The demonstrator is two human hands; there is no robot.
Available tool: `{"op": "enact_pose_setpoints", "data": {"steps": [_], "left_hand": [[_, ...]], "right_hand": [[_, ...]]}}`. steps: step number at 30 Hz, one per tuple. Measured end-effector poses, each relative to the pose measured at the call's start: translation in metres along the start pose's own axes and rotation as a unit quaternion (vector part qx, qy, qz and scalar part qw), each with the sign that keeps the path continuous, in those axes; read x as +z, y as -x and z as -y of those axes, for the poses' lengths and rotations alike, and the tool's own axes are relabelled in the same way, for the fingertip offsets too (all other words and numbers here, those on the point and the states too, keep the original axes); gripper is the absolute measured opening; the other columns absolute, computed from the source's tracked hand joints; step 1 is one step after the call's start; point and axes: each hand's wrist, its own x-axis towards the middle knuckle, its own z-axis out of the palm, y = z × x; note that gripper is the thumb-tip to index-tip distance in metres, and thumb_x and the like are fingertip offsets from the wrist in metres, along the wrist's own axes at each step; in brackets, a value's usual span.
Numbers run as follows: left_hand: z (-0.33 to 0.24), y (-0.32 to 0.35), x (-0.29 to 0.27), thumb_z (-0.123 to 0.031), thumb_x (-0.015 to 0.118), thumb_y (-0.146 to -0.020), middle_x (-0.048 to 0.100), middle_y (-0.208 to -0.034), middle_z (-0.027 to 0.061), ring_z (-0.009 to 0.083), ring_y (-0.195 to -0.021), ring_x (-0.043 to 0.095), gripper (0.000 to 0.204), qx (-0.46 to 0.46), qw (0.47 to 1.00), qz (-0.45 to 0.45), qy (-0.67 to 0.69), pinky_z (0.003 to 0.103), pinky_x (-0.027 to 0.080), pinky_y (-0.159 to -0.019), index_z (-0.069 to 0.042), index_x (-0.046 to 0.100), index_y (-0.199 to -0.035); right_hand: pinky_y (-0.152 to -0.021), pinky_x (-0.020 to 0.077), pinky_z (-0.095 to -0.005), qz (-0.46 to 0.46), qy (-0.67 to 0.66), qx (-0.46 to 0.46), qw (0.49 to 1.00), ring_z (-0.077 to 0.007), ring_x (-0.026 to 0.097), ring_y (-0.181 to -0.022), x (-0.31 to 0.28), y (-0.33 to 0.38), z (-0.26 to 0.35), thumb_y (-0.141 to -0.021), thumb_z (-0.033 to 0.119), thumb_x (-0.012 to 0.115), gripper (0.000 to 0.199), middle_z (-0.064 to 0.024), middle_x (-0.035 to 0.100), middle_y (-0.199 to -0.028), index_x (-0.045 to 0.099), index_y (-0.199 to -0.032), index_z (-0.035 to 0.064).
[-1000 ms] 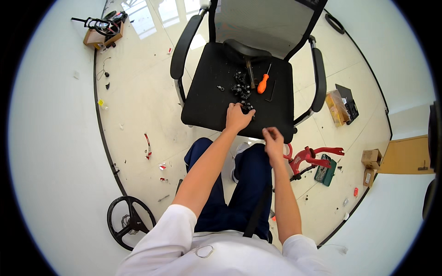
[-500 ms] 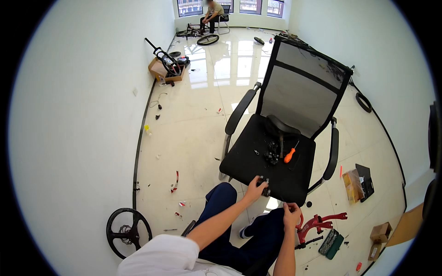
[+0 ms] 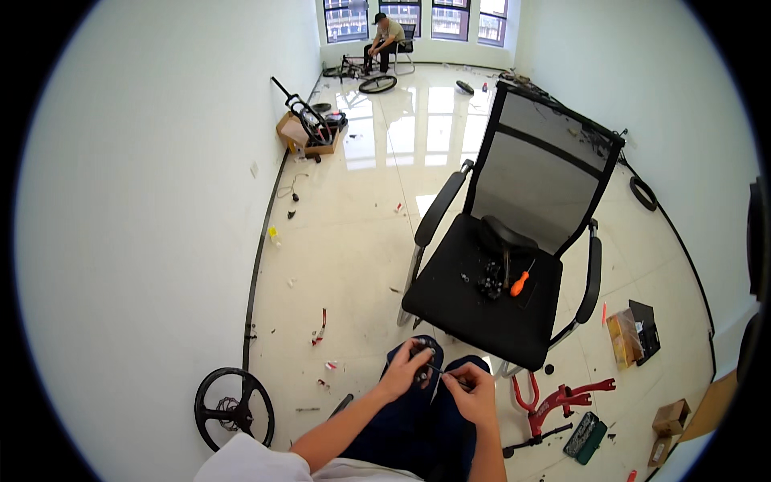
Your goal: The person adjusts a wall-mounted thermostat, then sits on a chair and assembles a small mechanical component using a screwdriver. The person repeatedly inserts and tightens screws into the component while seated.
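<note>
Above my lap, my left hand is closed round a small black metal part, mostly covered by the fingers. My right hand pinches a thin dark rod-like tool, whose far end meets the black part; its exact kind is too small to tell. In front of my knees stands a black mesh-back office chair. On its seat lie a black bicycle saddle with its post, an orange-handled screwdriver and a cluster of small black parts.
To the right lie a red bicycle frame part, a green tool case and a yellow box. A black spoked wheel leans at the left wall. Far back, a person sits beside bicycle parts.
My hands have come back from the chair's front edge to above my lap and closer together. The thin tool now meets the black part. My knees have drawn together.
</note>
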Motion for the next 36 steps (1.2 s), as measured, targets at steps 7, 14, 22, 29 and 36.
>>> {"op": "enact_pose_setpoints", "data": {"steps": [7, 14, 22, 29, 36], "left_hand": [[-0.052, 0.024, -0.028, -0.036, 0.039, -0.100, 0.056, -0.074, 0.0122, 0.0202, -0.049, 0.055, 0.031, 0.028, 0.998, -0.064, 0.011, 0.030, 0.041, -0.037, -0.006, 0.043, -0.097], [-0.060, 0.049, -0.034, -0.022, 0.041, -0.095, 0.056, -0.076, 0.0095, 0.0162, -0.050, 0.056, 0.019, 0.067, 0.992, -0.108, -0.011, 0.026, 0.039, -0.035, -0.004, 0.046, -0.097], [-0.052, 0.060, -0.032, -0.019, 0.045, -0.095, 0.051, -0.066, 0.0031, 0.0083, -0.046, 0.046, 0.015, 0.108, 0.983, -0.141, -0.053, 0.023, 0.036, -0.041, -0.004, 0.046, -0.097], [-0.043, 0.050, -0.007, -0.020, 0.044, -0.097, 0.049, -0.065, 0.0041, 0.0081, -0.046, 0.046, 0.015, 0.150, 0.967, -0.163, -0.129, 0.023, 0.036, -0.041, -0.005, 0.044, -0.100], [-0.038, 0.040, 0.011, -0.020, 0.044, -0.098, 0.050, -0.060, 0.0033, 0.0075, -0.044, 0.044, 0.016, 0.143, 0.965, -0.153, -0.159, 0.022, 0.035, -0.041, -0.005, 0.044, -0.100]], "right_hand": [[-0.046, 0.0293, -0.0220, 0.018, 0.060, -0.024, 0.998, -0.0011, 0.039, -0.051, 0.036, -0.002, 0.028, -0.083, 0.008, 0.072, 0.014, 0.0010, 0.052, -0.053, 0.063, -0.076, -0.0016], [-0.046, 0.0280, -0.0186, 0.083, 0.075, -0.043, 0.993, -0.0002, 0.038, -0.051, 0.063, -0.001, 0.055, -0.085, 0.004, 0.069, 0.013, 0.0017, 0.053, -0.055, 0.061, -0.078, -0.0038], [-0.045, 0.0250, -0.0193, 0.075, 0.077, -0.032, 0.994, -0.0003, 0.036, -0.049, 0.066, 0.001, 0.051, -0.085, 0.003, 0.068, 0.013, 0.0022, 0.051, -0.053, 0.060, -0.077, -0.0036], [-0.045, 0.0236, -0.0203, 0.059, 0.059, -0.004, 0.996, -0.0009, 0.034, -0.048, 0.054, 0.006, 0.040, -0.085, 0.004, 0.069, 0.014, 0.0031, 0.048, -0.052, 0.060, -0.077, -0.0033], [-0.045, 0.0236, -0.0209, 0.022, 0.061, -0.021, 0.998, -0.0014, 0.032, -0.048, 0.032, 0.011, 0.031, -0.084, 0.006, 0.069, 0.014, 0.0038, 0.047, -0.051, 0.062, -0.077, -0.0031]]}}
